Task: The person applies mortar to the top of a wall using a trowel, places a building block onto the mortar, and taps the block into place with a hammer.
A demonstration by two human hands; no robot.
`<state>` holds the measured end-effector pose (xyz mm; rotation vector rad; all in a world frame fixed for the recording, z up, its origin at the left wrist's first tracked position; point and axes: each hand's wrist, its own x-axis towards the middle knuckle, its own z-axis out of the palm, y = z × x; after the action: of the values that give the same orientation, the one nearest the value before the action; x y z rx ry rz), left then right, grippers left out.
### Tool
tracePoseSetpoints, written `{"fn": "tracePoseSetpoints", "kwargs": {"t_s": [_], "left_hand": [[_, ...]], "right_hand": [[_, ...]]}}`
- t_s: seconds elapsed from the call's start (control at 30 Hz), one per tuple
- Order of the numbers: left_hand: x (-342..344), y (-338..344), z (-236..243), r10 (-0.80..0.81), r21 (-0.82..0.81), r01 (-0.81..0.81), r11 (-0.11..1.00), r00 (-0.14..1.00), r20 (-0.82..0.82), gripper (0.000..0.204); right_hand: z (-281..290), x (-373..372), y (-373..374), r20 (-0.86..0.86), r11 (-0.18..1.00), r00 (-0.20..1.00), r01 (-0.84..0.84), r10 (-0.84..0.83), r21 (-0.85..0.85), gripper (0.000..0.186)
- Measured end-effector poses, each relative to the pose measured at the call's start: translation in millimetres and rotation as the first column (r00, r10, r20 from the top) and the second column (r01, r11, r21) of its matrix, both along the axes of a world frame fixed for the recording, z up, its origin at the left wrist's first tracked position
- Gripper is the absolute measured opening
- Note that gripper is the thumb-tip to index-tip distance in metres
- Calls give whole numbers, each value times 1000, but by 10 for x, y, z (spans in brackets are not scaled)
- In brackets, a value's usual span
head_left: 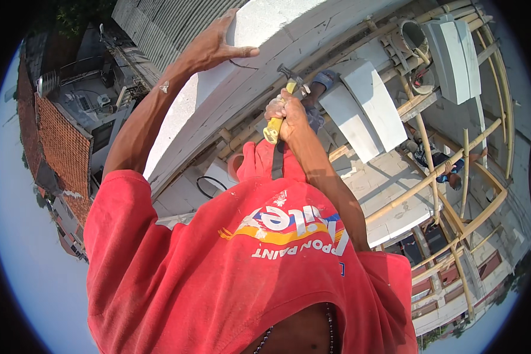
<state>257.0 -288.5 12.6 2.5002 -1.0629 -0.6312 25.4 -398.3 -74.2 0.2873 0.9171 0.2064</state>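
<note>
Wall (pixel 277 23) laid beneath wide-spread left hand (pixel 219 45); right hand (pixel 291 113) grips hammer (pixel 272 130) — white blocks (pixel 369 106) rightward seemingly unlaid.

From the hammer (pixel 274 129), the left hand (pixel 218 46) is kinda in the way at 11 o'clock, slabs (pixel 373 103) crowd 3, poles (pixel 407 193) cross 4, but the wall top (pixel 274 17) has room at 12.

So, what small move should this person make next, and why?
Perhaps lift the yellow-handled hammer toward the white block wall: the right hand grips the hammer, and the left hand rests spread on the wall's upper edge.
</note>
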Motion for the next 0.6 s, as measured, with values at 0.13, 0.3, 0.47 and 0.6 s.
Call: {"fn": "tracePoseSetpoints", "kwargs": {"t_s": [0.13,0.3,0.47,0.6], "left_hand": [[1,-72,35,-32,-55,28,998,997,-69,141],[-12,25,-49,3,-75,-2,997,1000,4,135],[-25,55,50,33,6,-32,999,997,-65,140],[78,50,94,40,23,-37,999,982,-185,129]], "right_hand": [[-1,-45,-92,120,994,987,-102,105,-25,27],[294,-343,-601,71,925,935,-330,348,-190,27],[656,-568,-843,21,908,970,-219,242,-356,29],[581,-95,-519,-158,976,987,-14,-21,-215,36]]}}
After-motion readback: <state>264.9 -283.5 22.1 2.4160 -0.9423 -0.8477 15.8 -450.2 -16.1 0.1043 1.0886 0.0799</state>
